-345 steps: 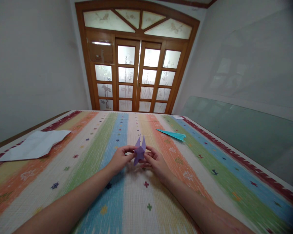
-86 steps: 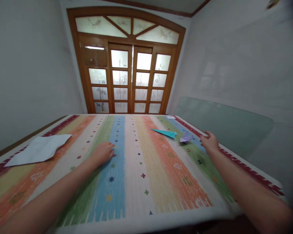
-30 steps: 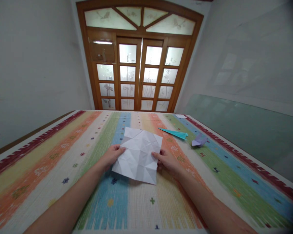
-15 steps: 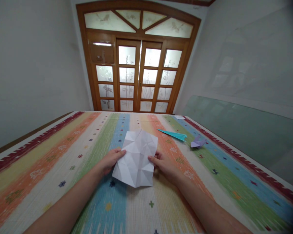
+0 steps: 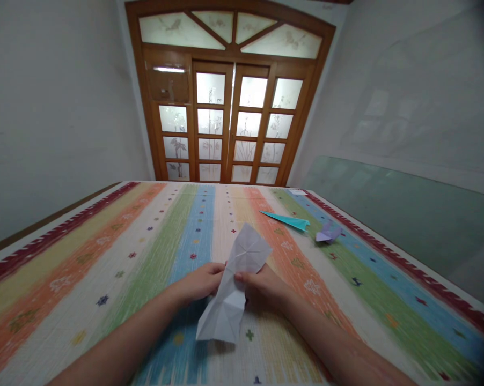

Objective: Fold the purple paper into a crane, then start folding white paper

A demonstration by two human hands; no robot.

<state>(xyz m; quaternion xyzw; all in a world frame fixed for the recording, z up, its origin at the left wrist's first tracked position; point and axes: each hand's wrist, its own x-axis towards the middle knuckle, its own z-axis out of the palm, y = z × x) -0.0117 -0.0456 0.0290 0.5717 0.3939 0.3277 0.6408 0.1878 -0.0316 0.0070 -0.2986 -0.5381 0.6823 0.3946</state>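
White paper [image 5: 231, 295] has tilted and bent narrower since half a second ago, held at six o'clock over the cloth [image 5: 153, 257]. Right hand [image 5: 264, 281] pinches it, thumb in front, fingers behind; left hand [image 5: 204, 280] reaches its nine-o'clock edge, fingertips hidden, so I cannot tell their grip. Beyond lie a purple fold [image 5: 328, 234] toward two, then a turquoise dart [image 5: 288, 221] and a slip [image 5: 297, 192], too small to read, toward one.

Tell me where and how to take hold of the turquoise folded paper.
Probably best to pinch the turquoise folded paper mid-length, coming from the near side: its left end tapers to a thin point, and the purple folded paper lies close to its wider right end.
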